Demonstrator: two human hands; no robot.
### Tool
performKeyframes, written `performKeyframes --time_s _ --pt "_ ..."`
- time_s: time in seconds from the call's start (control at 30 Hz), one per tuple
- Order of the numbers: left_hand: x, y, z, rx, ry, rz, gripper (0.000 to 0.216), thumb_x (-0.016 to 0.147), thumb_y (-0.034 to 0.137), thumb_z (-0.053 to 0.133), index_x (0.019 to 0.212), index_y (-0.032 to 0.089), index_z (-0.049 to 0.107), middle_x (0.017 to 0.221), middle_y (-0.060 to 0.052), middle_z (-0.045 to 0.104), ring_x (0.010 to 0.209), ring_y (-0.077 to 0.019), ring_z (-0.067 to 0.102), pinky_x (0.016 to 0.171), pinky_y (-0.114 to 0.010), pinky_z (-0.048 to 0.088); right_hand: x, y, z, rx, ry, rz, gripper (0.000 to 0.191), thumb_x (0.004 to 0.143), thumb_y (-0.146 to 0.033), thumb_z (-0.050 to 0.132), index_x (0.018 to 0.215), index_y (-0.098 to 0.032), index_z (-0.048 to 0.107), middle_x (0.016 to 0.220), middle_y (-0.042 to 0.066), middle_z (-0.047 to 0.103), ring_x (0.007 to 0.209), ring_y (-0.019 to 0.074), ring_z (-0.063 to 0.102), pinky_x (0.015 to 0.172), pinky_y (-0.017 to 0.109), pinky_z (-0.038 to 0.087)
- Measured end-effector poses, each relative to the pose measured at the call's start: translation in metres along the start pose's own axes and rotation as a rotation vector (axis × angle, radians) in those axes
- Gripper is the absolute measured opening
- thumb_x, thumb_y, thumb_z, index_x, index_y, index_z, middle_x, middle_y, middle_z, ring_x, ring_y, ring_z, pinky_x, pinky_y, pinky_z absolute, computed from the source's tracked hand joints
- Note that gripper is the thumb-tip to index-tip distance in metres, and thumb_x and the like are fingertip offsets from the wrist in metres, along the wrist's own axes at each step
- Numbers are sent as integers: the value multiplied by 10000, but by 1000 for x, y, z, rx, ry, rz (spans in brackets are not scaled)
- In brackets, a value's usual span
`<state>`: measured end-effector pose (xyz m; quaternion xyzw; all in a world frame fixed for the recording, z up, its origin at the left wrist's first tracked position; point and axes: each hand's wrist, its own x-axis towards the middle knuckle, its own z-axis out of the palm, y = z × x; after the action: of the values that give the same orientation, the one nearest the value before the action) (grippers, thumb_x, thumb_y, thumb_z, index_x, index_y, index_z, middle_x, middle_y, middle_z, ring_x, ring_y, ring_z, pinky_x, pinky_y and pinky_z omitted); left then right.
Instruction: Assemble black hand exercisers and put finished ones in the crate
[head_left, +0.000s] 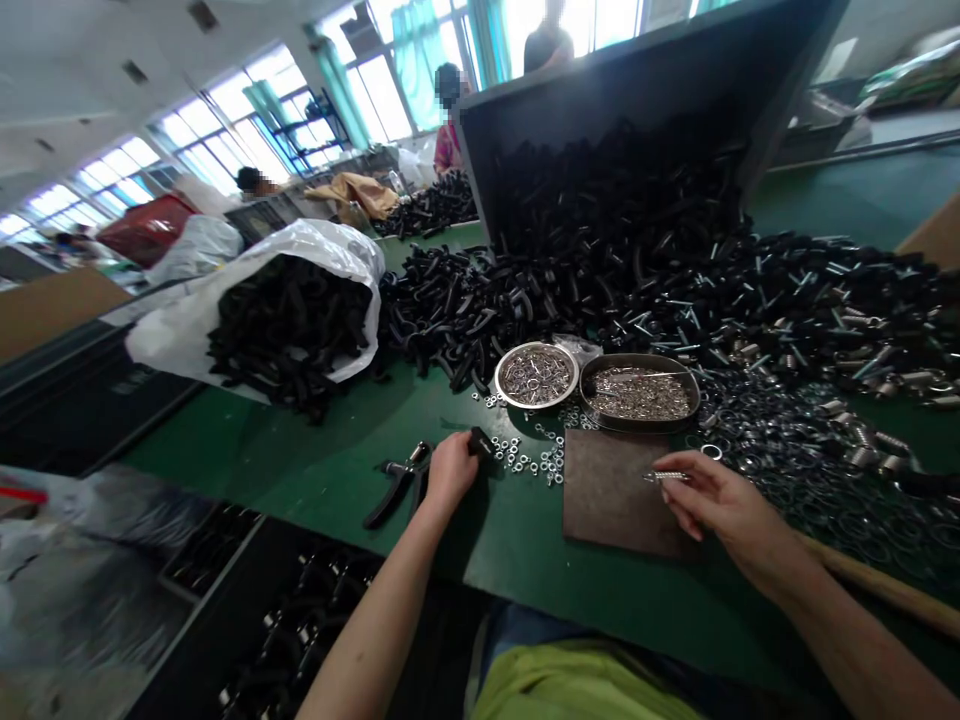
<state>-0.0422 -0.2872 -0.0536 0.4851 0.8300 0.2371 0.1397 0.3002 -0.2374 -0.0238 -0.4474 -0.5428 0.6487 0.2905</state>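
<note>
My left hand (pixel 452 468) is closed round a small black part (pixel 481 443) just above the green table, left of several loose silver nuts (pixel 517 455). Between the thumb and fingers of my right hand (pixel 709 495) is a small metal spring (pixel 670 476), apparently with a thin pointed piece sticking out of its left end. That hand hovers over the right side of a flat brown plate (pixel 611 495). Beside my left wrist lies a black-handled tool (pixel 401 482) with a metal piece at its top. My left hand's fingertips are partly hidden.
Behind the plate stand a round dish (pixel 501 391) of small metal pins and an oval tin (pixel 637 422) of tiny metal parts. Black handles spill from a big tipped bin (pixel 480 170) and a white bag (pixel 180 335). Rings and springs heap at right near a wooden stick (pixel 885 585).
</note>
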Motion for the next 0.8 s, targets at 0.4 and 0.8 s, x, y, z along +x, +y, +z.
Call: performKeyframes --time_s 0.4,0.8 --pt "-20 27 -14 -268 -106 -36 218 706 287 642 893 175 656 770 -56 685 774 -238 653 701 -313 479 -24 -8 21 101 -6 -68 258 795 -392 617 936 -191 536 616 -51 510 455 64 426 437 219 322" --pt "-113 120 15 -1148 -570 -151 232 642 290 759 810 139 705 732 -41 685 699 -159 628 720 -277 512 -38 -17 54 270 -192 47 295 803 -426 605 916 -163 534 611 -23 577 447 67 474 418 198 354"
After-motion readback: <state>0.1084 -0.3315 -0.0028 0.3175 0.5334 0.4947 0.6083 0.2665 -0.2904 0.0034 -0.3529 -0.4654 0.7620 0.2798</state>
